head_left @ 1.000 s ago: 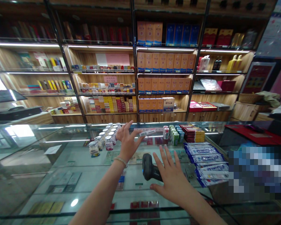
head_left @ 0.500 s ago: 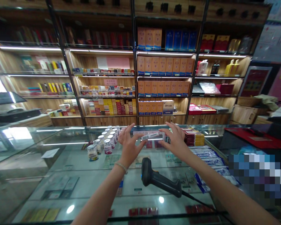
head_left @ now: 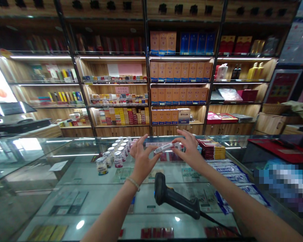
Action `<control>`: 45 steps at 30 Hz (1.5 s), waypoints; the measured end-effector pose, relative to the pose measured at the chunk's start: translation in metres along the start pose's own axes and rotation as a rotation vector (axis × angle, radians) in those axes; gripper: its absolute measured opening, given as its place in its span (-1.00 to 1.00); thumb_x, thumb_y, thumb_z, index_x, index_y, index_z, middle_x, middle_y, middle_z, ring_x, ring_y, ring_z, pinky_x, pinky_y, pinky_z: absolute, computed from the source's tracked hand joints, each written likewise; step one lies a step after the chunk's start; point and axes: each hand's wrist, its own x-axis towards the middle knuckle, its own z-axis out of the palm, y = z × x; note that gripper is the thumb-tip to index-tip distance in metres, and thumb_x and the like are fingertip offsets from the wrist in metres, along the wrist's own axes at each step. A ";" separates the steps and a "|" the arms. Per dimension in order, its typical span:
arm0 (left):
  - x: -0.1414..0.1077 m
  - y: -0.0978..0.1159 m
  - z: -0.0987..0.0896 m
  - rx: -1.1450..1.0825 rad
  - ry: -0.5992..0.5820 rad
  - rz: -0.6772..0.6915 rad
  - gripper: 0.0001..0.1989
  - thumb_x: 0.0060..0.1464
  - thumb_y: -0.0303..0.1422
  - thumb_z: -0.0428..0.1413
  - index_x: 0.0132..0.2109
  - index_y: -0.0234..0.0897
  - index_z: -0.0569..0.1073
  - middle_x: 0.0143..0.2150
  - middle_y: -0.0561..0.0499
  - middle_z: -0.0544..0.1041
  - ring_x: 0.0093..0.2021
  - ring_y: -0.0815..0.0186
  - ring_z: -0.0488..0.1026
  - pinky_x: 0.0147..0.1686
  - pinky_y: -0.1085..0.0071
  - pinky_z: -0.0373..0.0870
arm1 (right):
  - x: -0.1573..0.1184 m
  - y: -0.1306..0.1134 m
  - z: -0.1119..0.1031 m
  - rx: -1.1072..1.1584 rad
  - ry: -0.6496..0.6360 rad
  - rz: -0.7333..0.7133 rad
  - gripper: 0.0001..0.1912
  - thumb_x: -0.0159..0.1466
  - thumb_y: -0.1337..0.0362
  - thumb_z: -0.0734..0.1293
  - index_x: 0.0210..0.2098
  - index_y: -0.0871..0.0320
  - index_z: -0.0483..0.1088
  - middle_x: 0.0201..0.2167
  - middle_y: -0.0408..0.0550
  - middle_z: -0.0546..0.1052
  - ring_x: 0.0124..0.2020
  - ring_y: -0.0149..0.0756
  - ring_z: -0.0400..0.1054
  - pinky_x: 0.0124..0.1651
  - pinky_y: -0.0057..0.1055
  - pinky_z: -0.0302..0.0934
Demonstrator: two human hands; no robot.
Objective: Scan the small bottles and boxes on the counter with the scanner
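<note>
A small, slim white pack (head_left: 164,147) with a barcode is held up above the glass counter, its right end tilted slightly upward. My left hand (head_left: 143,158) pinches the left end between thumb and fingers and wears a bracelet at the wrist. At the other end, the thumb and fingertips of my right hand (head_left: 190,153) close on the pack. Below both hands, a black barcode scanner (head_left: 176,198) lies on the glass, its cable running off to the lower right.
Several white-lidded jars (head_left: 118,159) stand in rows to the left. On the right are a stack of red and yellow packs (head_left: 212,149) and blue-and-white packets (head_left: 229,173). Flat goods show beneath the glass counter (head_left: 91,188). Shelves of boxes (head_left: 180,71) line the back wall.
The pack has tilted a little more, right end higher, with both hands still on it. The whole view has shifted slightly, so the scene sits somewhat farther right.
</note>
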 end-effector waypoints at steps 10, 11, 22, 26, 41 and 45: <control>-0.002 0.020 -0.001 0.087 -0.135 0.020 -0.86 0.05 -0.17 0.29 -0.23 -0.04 0.63 0.36 -0.04 0.25 0.36 -0.06 0.11 0.34 -0.22 -0.12 | -0.003 -0.008 0.001 0.008 0.028 -0.157 -0.86 0.26 0.19 0.38 -0.18 0.00 0.49 0.31 -0.03 0.31 0.37 0.02 0.02 0.33 0.11 -0.10; -0.003 0.021 0.000 0.094 -0.142 0.024 -0.86 0.05 -0.16 0.29 -0.23 -0.03 0.63 0.36 -0.03 0.26 0.36 -0.06 0.12 0.34 -0.22 -0.14 | -0.004 -0.010 0.001 0.002 0.030 -0.167 -0.86 0.25 0.20 0.38 -0.18 -0.01 0.49 0.31 -0.03 0.31 0.37 0.02 0.02 0.32 0.10 -0.10; -0.001 0.027 0.000 0.120 -0.198 0.023 -0.64 0.01 -0.13 0.32 -0.01 0.05 0.58 0.36 -0.06 0.25 0.37 -0.06 0.09 0.38 -0.21 -0.21 | -0.009 0.002 -0.004 -0.066 0.018 -0.134 -0.87 0.23 0.17 0.40 -0.22 0.00 0.51 0.33 -0.01 0.28 0.38 0.05 -0.01 0.32 0.12 -0.15; 0.000 0.028 0.001 0.094 -0.177 0.043 -0.76 0.07 -0.15 0.28 -0.09 0.05 0.61 0.36 -0.02 0.23 0.38 -0.04 0.08 0.38 -0.21 -0.15 | -0.016 0.009 -0.004 -0.101 -0.033 -0.117 -0.86 0.23 0.13 0.40 -0.24 -0.01 0.52 0.34 -0.05 0.27 0.38 0.08 -0.03 0.33 0.12 -0.15; 0.009 0.041 0.014 0.080 -0.221 0.088 -0.90 0.07 -0.19 0.29 -0.26 -0.03 0.63 0.32 -0.01 0.32 0.36 -0.05 0.10 0.36 -0.26 -0.23 | -0.018 0.027 -0.009 -0.143 -0.095 -0.118 -0.83 0.20 0.08 0.46 -0.23 -0.06 0.57 0.38 -0.08 0.20 0.41 0.09 -0.11 0.33 0.20 -0.23; 0.023 0.047 0.024 0.083 -0.279 0.124 -0.90 0.09 -0.18 0.27 -0.27 -0.04 0.63 0.32 -0.01 0.34 0.37 -0.07 0.11 0.35 -0.30 -0.26 | -0.014 0.040 -0.013 -0.173 -0.094 -0.097 -0.85 0.20 0.07 0.47 -0.24 -0.08 0.58 0.39 -0.09 0.18 0.41 0.10 -0.11 0.33 0.21 -0.24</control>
